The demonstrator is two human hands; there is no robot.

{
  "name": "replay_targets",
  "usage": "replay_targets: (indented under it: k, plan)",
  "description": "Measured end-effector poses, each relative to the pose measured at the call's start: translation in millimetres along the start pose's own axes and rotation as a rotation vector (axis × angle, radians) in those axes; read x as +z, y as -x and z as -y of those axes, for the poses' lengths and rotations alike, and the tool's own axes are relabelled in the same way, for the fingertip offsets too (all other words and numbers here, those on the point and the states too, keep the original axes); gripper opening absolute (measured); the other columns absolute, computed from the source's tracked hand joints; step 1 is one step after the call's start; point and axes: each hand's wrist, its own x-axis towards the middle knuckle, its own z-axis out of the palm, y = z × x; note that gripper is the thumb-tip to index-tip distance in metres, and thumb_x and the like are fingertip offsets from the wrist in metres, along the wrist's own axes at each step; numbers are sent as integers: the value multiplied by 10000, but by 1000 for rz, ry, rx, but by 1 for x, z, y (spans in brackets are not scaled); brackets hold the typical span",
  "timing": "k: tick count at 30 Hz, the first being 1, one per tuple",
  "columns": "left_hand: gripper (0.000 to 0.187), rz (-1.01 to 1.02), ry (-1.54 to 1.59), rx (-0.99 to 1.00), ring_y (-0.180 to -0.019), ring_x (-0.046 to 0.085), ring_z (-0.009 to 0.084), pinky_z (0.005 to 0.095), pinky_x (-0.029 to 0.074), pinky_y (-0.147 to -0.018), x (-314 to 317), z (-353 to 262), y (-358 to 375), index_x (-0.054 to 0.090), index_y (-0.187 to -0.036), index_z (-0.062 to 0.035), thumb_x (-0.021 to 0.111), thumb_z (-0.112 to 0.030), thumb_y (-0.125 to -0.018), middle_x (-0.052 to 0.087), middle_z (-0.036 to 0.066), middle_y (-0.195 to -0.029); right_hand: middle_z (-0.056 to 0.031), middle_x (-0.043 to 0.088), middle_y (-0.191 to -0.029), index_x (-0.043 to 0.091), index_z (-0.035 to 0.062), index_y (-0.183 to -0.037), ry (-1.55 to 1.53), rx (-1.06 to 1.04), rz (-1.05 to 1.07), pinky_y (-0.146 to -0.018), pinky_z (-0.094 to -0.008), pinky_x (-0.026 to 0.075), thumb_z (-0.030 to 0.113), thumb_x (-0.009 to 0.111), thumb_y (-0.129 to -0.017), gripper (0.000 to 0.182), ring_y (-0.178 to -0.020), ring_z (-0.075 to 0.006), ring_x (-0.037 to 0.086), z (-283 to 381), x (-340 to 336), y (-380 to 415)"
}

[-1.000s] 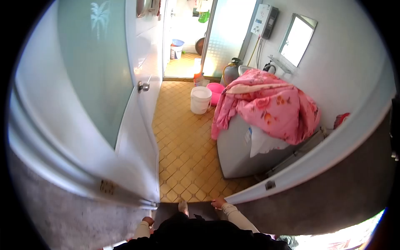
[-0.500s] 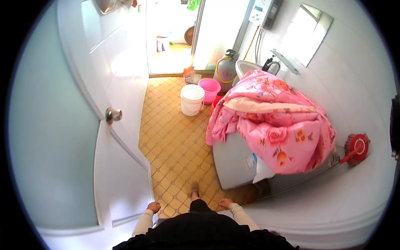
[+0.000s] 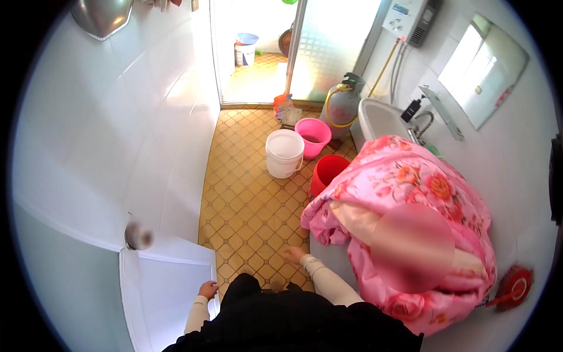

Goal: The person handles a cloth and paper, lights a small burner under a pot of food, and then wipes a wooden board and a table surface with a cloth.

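My left hand (image 3: pixel 208 289) hangs low beside the edge of the white door (image 3: pixel 176 281), its fingers curled; whether anything is in them cannot be made out. Further right, my right hand (image 3: pixel 295 255) is held out over the tiled floor, fingers loosely apart and holding nothing. To its right a large pink floral quilt (image 3: pixel 410 176) lies heaped over a grey appliance (image 3: pixel 331 258), hiding most of it. A round blurred patch covers part of the quilt.
Ahead stand a white bucket (image 3: pixel 284 155), a pink bucket (image 3: pixel 313 138) and a red bucket (image 3: pixel 329 170). Behind them are a gas cylinder (image 3: pixel 342 108) and a sink (image 3: pixel 381 119). A red brush (image 3: pixel 515 288) is at the right wall.
The view has moved forward, bringing the buckets, sink and quilt nearer. My right hand has reached forward and slightly left. The door now lies lower in view.
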Motion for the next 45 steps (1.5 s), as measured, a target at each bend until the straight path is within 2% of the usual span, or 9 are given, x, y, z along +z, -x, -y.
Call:
replay_targets:
  k: [6, 7, 9, 25, 31, 34, 37, 43, 45]
  plan:
    - [317, 105, -296, -8, -663, 607, 264, 363, 497, -608, -26, -39, -92, 610, -921, -25, 503, -235, -709, 622, 151, -798, -135, 613, -901, 543, 48, -1030, -38, -57, -16, -686, -348, 461, 281, 541, -763, 354, -809, -269, 592, 40, -67, -127]
    - [317, 182, -768, 369, -798, 583, 314, 387, 461, -745, -33, -21, -133, 625, -874, -46, 479, -270, -704, 609, 162, -880, -136, 611, -912, 555, 46, -1007, 20, -39, -29, -690, -351, 459, 280, 546, -758, 341, -823, -271, 591, 43, -81, -136]
    - [312, 145, -599, 105, -887, 546, 332, 402, 429, -798, -51, -54, -161, 630, -844, -53, 465, -281, -709, 596, 165, -919, -129, 614, -911, 584, 42, -952, 204, -19, -96, -706, -343, 459, 288, 552, -751, 319, -840, -263, 588, 10, -86, -173]
    - [371, -7, -229, 78, -916, 557, 288, 347, 431, -811, -185, -341, -414, 584, -1021, -71, 473, -242, -711, 589, 156, -981, -147, 615, -880, 626, 89, -901, 80, 477, 66, -752, -352, 454, 270, 564, -695, 282, -838, -265, 591, -55, -203, -329]
    - [236, 270, -770, 206, -811, 581, 264, 375, 450, -730, -232, -371, -505, 602, -782, -52, 463, -230, -715, 596, 171, -853, -136, 625, -739, 621, 72, -902, 311, 472, 25, -633, -330, 493, 227, 569, -709, 253, -641, -219, 620, -67, -312, -448]
    - [275, 45, -273, -8, -650, 578, 189, 326, 472, -523, -254, -397, -551, 543, -998, -21, 489, -166, -771, 569, 96, -813, -143, 625, -795, 622, 76, -900, 227, 474, 79, -721, -370, 466, 238, 573, -696, 266, -769, -281, 600, -52, -375, -533]
    - [236, -108, 115, -86, -794, 563, 309, 390, 438, -708, -275, -484, -551, 603, -822, -51, 488, -231, -721, 600, 163, -815, -139, 625, -810, 623, 64, -905, 266, 400, -91, -749, -363, 459, 226, 547, -696, 275, -799, -279, 596, -15, -431, -621]
    - [280, 132, -604, 419, -672, 589, 264, 361, 458, -652, -309, -473, -699, 607, -863, -28, 495, -248, -730, 613, 151, -772, -149, 590, -972, 619, 87, -950, 99, 313, -79, -847, -351, 412, 251, 534, -715, 299, -938, -289, 546, 123, -508, -787]
    - [283, 163, -536, 171, -674, 591, 257, 357, 459, -653, -339, -531, -710, 610, -857, -33, 496, -260, -733, 615, 145, -777, -145, 594, -966, 616, 91, -957, 97, 279, -100, -838, -349, 419, 262, 535, -721, 303, -931, -281, 553, 138, -512, -830]
